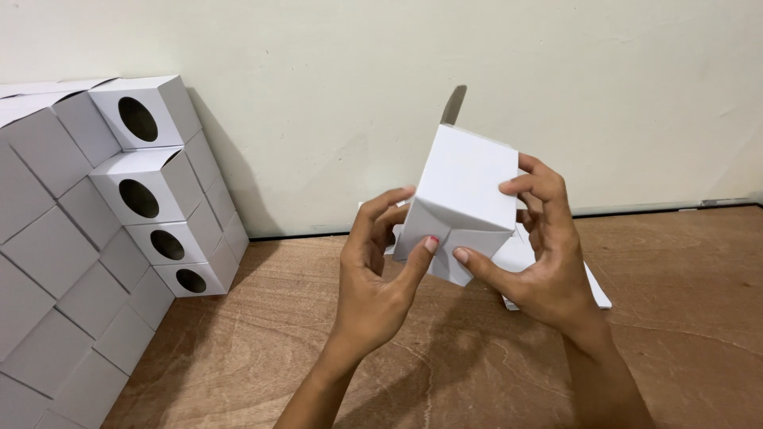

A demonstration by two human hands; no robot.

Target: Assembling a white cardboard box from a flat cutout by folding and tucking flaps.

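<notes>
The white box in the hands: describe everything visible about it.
The white box is plain white card, tilted and held above the wooden table in front of the wall. Its bottom flaps are partly folded in. The left hand and the right hand hold it, both thumbs pressing the flaps. No hole shows on its visible faces.

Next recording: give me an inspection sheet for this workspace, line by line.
Surface: brown wooden board, grain visible.
Job's things: white cardboard box held up in both hands, its end flaps being folded in.
Clutter: flat white blanks lying behind the hands.
Hands: left hand and right hand both grip the box, thumbs pressing on the flaps.
Cables: nothing seen.
Surroundings: stack of finished white boxes at left, some with round holes; plain pale wall behind.
</notes>
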